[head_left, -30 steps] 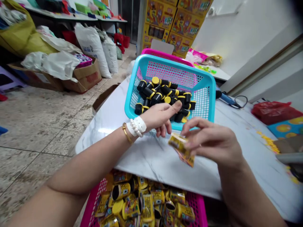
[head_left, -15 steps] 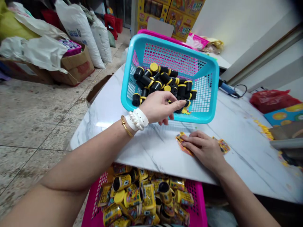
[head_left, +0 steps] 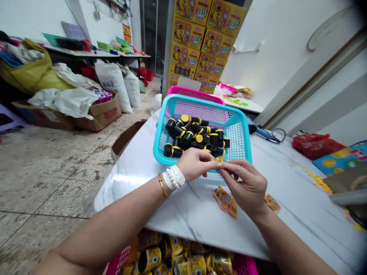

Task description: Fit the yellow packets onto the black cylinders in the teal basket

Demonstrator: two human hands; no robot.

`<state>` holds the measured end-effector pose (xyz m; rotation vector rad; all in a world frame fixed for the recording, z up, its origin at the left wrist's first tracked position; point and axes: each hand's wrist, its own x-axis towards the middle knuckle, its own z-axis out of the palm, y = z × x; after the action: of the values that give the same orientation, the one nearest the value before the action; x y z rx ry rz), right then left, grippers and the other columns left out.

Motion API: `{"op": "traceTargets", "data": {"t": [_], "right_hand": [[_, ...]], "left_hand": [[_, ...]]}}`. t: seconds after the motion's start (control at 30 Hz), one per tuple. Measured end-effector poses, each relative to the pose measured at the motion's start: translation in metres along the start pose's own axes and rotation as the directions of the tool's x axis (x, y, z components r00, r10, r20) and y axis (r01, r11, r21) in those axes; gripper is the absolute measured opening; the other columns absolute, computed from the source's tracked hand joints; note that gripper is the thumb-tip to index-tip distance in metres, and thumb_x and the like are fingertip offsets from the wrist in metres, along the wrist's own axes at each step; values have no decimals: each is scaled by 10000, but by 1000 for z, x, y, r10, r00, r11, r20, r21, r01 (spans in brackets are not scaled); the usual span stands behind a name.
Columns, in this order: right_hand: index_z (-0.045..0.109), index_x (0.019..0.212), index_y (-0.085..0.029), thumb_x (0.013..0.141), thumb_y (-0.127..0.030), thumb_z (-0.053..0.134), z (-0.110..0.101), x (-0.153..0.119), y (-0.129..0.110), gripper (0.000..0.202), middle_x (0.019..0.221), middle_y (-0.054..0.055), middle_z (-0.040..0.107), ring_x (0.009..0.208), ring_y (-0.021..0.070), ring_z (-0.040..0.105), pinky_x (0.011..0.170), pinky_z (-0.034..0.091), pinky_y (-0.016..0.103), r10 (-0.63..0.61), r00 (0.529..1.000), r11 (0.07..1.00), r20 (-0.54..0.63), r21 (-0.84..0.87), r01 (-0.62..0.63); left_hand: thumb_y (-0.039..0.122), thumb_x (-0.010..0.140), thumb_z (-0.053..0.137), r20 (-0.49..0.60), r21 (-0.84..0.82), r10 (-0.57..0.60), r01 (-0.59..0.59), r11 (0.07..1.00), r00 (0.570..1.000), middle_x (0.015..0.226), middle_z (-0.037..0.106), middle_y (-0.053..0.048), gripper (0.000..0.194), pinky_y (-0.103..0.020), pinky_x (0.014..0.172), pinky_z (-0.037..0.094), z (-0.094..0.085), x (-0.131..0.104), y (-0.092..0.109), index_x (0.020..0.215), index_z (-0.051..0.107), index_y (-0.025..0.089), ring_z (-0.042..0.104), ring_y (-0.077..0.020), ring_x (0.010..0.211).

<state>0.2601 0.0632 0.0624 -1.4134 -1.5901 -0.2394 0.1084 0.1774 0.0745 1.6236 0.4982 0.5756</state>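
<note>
My left hand (head_left: 196, 164) and my right hand (head_left: 243, 181) meet at the front rim of a blue basket (head_left: 159, 131). Their fingertips pinch together on a small yellow wrapper (head_left: 220, 159), mostly covered by the fingers. Black cylinders with yellow caps (head_left: 187, 138) fill the left and middle of the basket. A flat stack of printed wrappers (head_left: 225, 201) lies on the marble-patterned table just below my hands, and another wrapper (head_left: 272, 203) shows beside my right wrist. Below the table edge, a pink basket (head_left: 246, 264) holds several yellow-wrapped cylinders (head_left: 197, 265).
A second pink basket (head_left: 197, 93) stands behind the blue one. Stacked yellow boxes (head_left: 186, 32) rise beyond. At the right are a blue tool (head_left: 265, 133), a red bag (head_left: 317, 146) and scattered yellow pieces (head_left: 319, 182). Sacks (head_left: 113, 84) and cartons (head_left: 106, 114) stand on the left floor.
My right hand has lifted off the wrapper stack and moved up to meet my left hand, with a small wrapper now between them. The view has tilted upward.
</note>
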Motion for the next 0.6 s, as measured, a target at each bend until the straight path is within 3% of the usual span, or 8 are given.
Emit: {"op": "traceTargets", "data": {"t": [0.07, 0.13, 0.23, 0.3, 0.4, 0.6], "right_hand": [[730, 1082, -257, 793, -273, 755, 5, 7, 2, 291, 903, 39, 657, 712, 144, 595, 587, 516, 273, 123, 992, 988, 18, 95, -124], [692, 1144, -220, 796, -377, 740, 8, 14, 8, 385, 893, 41, 653, 674, 137, 581, 543, 496, 261, 288, 951, 923, 113, 230, -307], [701, 818, -157, 826, -486, 676, 13, 22, 17, 331, 638, -4, 584, 528, 103, 484, 474, 411, 233, 416, 859, 815, 298, 299, -497], [616, 629, -159, 842, -512, 650, 17, 24, 21, 414, 523, -34, 488, 483, 87, 407, 447, 336, 223, 465, 847, 805, 258, 275, -526], [591, 617, -166, 851, -528, 636, 21, 22, 20, 433, 504, -44, 452, 473, 86, 366, 427, 279, 226, 536, 838, 788, 105, 292, -541], [606, 632, -165, 848, -513, 651, 23, 12, 8, 412, 516, -39, 467, 479, 93, 388, 436, 306, 233, 578, 816, 749, 19, 385, -540]], "left_hand": [[418, 744, 712, -55, -12, 8, -8, 1000, 998, 535, 556, 23, 298, -181, 451, 360, -3, 2, 0, 655, 666, 136, 471, -65, 454], [371, 747, 703, -68, 0, 14, -14, 1000, 998, 512, 536, 31, 265, -181, 445, 355, -4, 3, -2, 630, 649, 140, 467, -67, 448], [353, 750, 697, -98, 6, -2, 3, 1000, 995, 534, 564, 27, 226, -184, 424, 355, -1, 3, -4, 671, 650, 146, 478, -72, 433], [376, 757, 696, -227, 3, 12, -12, 1000, 974, 587, 603, 18, 230, -185, 425, 362, 3, 2, -4, 726, 657, 151, 481, -71, 439], [442, 807, 648, -396, 11, 83, -86, 996, 914, 611, 615, 9, 297, -186, 450, 374, 11, -4, -1, 727, 661, 157, 480, -73, 470], [437, 825, 633, -439, 22, 119, -121, 992, 891, 630, 653, -15, 294, -206, 460, 392, 19, -12, 3, 745, 718, 167, 532, -107, 517]]}}
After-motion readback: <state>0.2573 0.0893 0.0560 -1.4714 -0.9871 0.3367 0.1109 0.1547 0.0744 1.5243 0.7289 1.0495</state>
